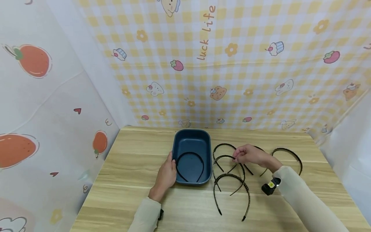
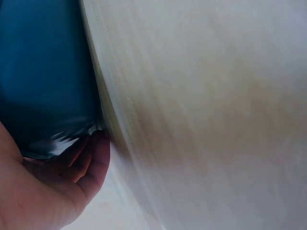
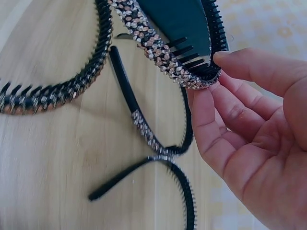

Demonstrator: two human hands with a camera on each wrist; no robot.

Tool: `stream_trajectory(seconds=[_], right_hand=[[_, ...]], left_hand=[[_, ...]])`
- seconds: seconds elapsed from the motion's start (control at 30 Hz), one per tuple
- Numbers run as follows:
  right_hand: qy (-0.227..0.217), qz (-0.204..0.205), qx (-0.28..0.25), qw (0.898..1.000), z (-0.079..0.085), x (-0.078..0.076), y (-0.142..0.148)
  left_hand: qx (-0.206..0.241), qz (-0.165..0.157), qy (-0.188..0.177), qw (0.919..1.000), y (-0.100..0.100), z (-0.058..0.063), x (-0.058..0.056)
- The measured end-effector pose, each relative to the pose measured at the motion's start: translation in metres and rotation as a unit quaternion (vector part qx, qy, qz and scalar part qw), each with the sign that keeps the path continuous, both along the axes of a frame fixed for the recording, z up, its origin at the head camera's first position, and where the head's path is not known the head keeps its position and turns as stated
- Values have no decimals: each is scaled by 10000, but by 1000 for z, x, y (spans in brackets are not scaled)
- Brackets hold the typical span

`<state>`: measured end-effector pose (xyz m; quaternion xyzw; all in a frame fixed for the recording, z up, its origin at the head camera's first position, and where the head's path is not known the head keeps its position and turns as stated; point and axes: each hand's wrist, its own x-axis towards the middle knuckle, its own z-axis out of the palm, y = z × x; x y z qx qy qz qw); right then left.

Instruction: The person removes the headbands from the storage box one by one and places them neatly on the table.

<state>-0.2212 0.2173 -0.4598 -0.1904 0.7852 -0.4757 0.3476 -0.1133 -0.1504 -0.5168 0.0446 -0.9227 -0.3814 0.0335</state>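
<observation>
A black, stone-crusted headband (image 3: 160, 60) was pinched in the right grip (image 3: 256, 134) beside the tub (image 1: 191, 136), its ends cropped from the wrist view. The tub was clasped by the partly hidden left grip (image 1: 166, 173).

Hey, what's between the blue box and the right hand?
In the head view, a loose headband lies between them, to the right of the box, along with the left part of the held headband.
</observation>
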Motion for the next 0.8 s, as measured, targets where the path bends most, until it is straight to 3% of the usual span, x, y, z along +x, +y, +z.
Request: stream_trajectory(seconds=[0.8], right_hand=[[161,88,15,9998,2,12,54]], left_hand=[[66,55,-35,10000,1,1,0]])
